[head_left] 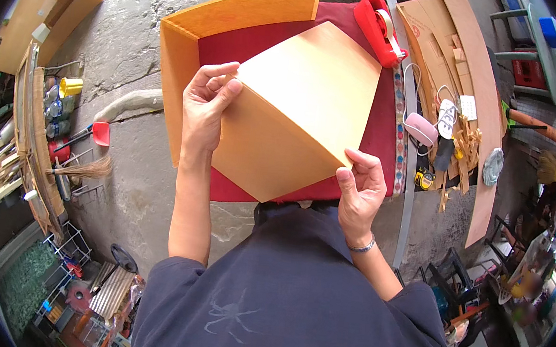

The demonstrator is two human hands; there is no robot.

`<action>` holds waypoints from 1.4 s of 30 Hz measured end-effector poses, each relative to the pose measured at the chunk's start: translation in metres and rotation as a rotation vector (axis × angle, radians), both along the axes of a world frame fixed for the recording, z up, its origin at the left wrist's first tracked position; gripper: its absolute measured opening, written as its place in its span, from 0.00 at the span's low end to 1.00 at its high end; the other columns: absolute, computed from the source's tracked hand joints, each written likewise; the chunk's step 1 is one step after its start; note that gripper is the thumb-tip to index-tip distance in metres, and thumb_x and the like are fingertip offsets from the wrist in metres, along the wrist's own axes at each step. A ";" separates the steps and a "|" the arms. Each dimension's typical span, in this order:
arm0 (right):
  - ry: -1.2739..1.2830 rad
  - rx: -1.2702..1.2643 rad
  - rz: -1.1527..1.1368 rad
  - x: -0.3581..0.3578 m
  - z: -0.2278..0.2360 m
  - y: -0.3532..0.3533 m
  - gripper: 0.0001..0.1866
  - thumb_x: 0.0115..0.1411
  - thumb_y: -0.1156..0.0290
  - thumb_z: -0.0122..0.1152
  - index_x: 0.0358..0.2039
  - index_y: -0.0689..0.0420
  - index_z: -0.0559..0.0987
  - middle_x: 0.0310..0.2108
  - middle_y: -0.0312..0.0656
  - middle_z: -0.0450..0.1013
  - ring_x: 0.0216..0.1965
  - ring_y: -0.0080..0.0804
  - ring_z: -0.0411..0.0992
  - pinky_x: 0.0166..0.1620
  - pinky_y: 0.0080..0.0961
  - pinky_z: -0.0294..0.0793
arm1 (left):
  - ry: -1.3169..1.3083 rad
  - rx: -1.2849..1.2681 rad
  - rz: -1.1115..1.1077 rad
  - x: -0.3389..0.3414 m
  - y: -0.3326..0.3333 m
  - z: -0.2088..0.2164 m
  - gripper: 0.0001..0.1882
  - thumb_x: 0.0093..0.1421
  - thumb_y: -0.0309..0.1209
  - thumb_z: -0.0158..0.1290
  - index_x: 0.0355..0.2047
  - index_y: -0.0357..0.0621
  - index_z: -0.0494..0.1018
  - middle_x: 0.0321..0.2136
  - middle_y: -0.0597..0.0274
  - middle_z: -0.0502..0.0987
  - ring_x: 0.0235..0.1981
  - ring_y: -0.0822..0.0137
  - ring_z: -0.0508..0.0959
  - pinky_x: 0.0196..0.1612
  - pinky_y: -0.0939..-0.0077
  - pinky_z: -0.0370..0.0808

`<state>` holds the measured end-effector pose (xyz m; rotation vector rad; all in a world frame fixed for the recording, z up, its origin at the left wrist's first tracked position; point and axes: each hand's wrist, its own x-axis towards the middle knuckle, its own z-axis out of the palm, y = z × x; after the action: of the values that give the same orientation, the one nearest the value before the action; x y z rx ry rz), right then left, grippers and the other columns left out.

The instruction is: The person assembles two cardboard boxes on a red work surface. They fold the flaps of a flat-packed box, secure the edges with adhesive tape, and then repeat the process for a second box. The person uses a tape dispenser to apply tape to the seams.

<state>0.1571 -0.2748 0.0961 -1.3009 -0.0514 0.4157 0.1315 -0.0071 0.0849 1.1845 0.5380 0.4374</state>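
Two flat tan wooden panels [314, 76] meet along a slanting edge, and I hold them up over a dark red cloth [379, 130]. My left hand [206, 103] pinches the upper-left end of that edge between thumb and fingers. At the lower-right end, my right hand [362, 191] grips the corner the same way; a watch is on that wrist. Behind the panels, an L-shaped pair of orange-tan boards [240, 12] stands on the cloth along its left and far sides. Whether the panels touch the cloth is hidden.
A red tape dispenser [380, 33] sits at the cloth's far right corner. Further right lie cardboard pieces [431, 38], a pink corded device [421, 129], a yellow tape measure [424, 179] and a long plank [484, 153]. A broom [84, 167] and red dustpan [100, 134] are left.
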 end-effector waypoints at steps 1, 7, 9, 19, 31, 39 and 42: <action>0.008 0.016 0.001 0.000 0.001 0.000 0.15 0.62 0.76 0.64 0.47 0.64 0.73 0.39 0.40 0.76 0.41 0.21 0.73 0.45 0.17 0.72 | 0.000 -0.019 -0.001 0.000 0.001 0.000 0.14 0.58 0.23 0.62 0.45 0.41 0.77 0.32 0.62 0.82 0.33 0.77 0.80 0.39 0.84 0.76; -0.027 0.016 -0.010 -0.002 -0.004 -0.001 0.16 0.62 0.75 0.64 0.48 0.64 0.73 0.41 0.41 0.76 0.41 0.21 0.73 0.46 0.17 0.72 | -0.010 -0.050 -0.012 0.000 0.001 0.000 0.14 0.58 0.23 0.62 0.45 0.41 0.77 0.32 0.61 0.82 0.33 0.77 0.80 0.39 0.84 0.77; -0.030 0.013 -0.015 -0.003 -0.004 0.001 0.16 0.62 0.76 0.64 0.48 0.64 0.73 0.42 0.41 0.76 0.42 0.22 0.73 0.46 0.17 0.72 | -0.010 -0.050 -0.010 0.000 -0.001 -0.001 0.14 0.58 0.21 0.62 0.45 0.42 0.77 0.33 0.61 0.82 0.33 0.76 0.80 0.38 0.83 0.77; -0.031 -0.024 -0.048 -0.007 -0.011 0.001 0.16 0.61 0.76 0.65 0.47 0.64 0.73 0.42 0.42 0.75 0.44 0.23 0.73 0.48 0.17 0.71 | -0.026 -0.079 -0.041 0.000 0.001 0.004 0.16 0.57 0.23 0.62 0.46 0.41 0.76 0.33 0.59 0.82 0.34 0.75 0.80 0.39 0.81 0.78; -0.068 0.021 -0.042 -0.009 -0.019 -0.003 0.17 0.63 0.73 0.61 0.50 0.64 0.71 0.45 0.43 0.74 0.47 0.27 0.74 0.52 0.25 0.74 | 0.004 -0.206 -0.052 0.000 0.004 0.007 0.14 0.56 0.21 0.63 0.44 0.40 0.76 0.32 0.59 0.83 0.32 0.76 0.80 0.40 0.82 0.77; -0.054 0.024 -0.071 -0.010 -0.016 0.001 0.16 0.63 0.74 0.61 0.50 0.63 0.71 0.44 0.42 0.74 0.47 0.27 0.74 0.53 0.24 0.74 | -0.028 -0.222 -0.078 0.000 0.009 0.002 0.14 0.54 0.24 0.66 0.41 0.40 0.77 0.33 0.55 0.83 0.34 0.72 0.82 0.39 0.78 0.80; -0.047 0.036 -0.089 -0.009 -0.014 0.002 0.16 0.62 0.76 0.62 0.49 0.64 0.72 0.44 0.44 0.75 0.47 0.27 0.73 0.53 0.24 0.72 | -0.023 -0.230 -0.076 0.000 0.010 0.002 0.14 0.54 0.24 0.66 0.41 0.41 0.77 0.33 0.54 0.83 0.34 0.72 0.82 0.39 0.78 0.80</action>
<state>0.1483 -0.2729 0.0823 -1.2726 -0.0402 0.3073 0.1317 0.0027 0.0867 0.9748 0.5073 0.3146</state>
